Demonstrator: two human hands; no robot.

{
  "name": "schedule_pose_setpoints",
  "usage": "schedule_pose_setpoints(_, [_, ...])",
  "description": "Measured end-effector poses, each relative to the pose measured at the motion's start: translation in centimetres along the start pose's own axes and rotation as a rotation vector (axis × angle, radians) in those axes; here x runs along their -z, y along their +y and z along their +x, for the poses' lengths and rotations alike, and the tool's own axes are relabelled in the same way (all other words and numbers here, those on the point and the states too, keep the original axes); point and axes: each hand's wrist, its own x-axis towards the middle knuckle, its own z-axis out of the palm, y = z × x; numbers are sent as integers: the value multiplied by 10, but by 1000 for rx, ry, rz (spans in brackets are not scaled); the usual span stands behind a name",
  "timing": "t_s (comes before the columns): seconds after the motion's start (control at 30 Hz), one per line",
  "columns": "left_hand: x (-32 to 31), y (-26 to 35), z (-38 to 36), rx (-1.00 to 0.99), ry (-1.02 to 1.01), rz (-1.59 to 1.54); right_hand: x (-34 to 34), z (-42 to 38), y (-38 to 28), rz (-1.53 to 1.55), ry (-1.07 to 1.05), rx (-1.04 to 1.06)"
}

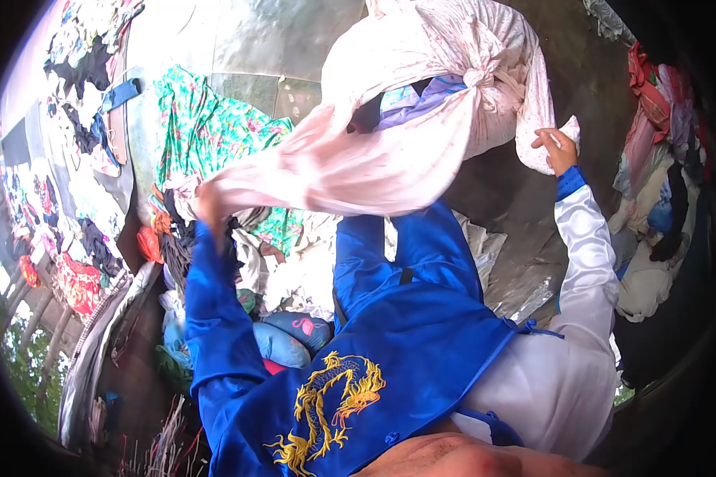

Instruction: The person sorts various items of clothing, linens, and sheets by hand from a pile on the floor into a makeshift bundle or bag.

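A big pale pink cloth bundle [422,119], knotted at its middle, hangs in the air in front of me, with blue and lilac clothes showing through a gap. My left hand [209,208], in a blue satin sleeve, grips one stretched corner of the cloth at the left. My right hand [559,149], in a white sleeve with a blue cuff, holds the other end of the cloth at the right.
A green flowered garment [207,131] lies over a heap of mixed clothes [278,278] below the bundle. More clothes are piled at the right edge [660,175] and spread out at the far left [64,183]. The ground beneath is dark concrete [525,207].
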Motion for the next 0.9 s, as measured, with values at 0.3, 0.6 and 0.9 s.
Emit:
schedule_pose_setpoints(0.3, [131, 70, -32, 211, 674, 131, 15, 4, 11, -117, 88, 147])
schedule_pose_setpoints(0.6, [-12, 268, -44, 250, -361, 48, -9, 20, 19, -30, 90, 104])
schedule_pose_setpoints(0.9, [-104, 418, 30, -679, -1234, 396, -35, 39, 27, -363, 211, -104])
